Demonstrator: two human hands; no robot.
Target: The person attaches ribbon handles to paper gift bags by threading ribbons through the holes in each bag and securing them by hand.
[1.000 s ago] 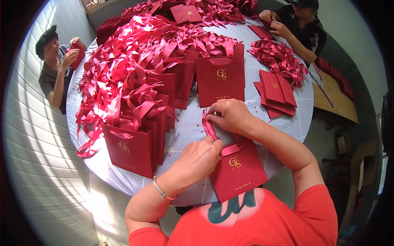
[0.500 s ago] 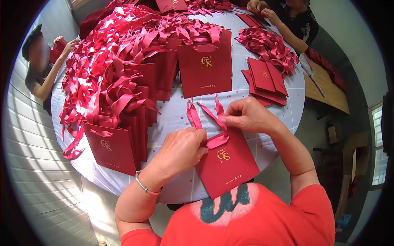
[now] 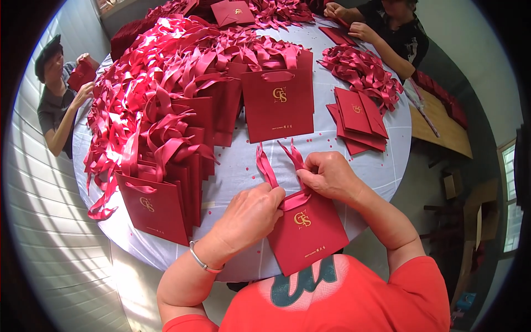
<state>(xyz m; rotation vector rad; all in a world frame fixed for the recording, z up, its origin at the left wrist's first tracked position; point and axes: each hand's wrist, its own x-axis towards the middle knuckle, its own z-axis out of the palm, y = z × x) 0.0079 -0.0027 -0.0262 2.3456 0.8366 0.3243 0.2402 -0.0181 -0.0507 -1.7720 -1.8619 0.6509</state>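
A red paper gift bag (image 3: 310,238) with a gold emblem lies in front of me at the table's near edge, tilted a little. A pink-red satin ribbon (image 3: 291,202) runs across its top, and its two loose ends point away from me. My left hand (image 3: 255,207) pinches the ribbon at the bag's upper left corner. At the upper right my right hand (image 3: 329,175) has its thumb and forefinger closed on the other ribbon end. The fingers partly hide the ribbon holes.
Rows of ribboned red bags (image 3: 152,205) stand at the left, with another bag (image 3: 278,105) straight ahead. At the right lie flat bags (image 3: 360,113) and a ribbon heap (image 3: 362,72). Two people (image 3: 58,102) work across the round table (image 3: 232,182), each handling red pieces.
My right hand has drawn down slightly along the ribbon, and the ribbon across the bag's top looks flatter. The person at the left has brought both hands together around a red piece.
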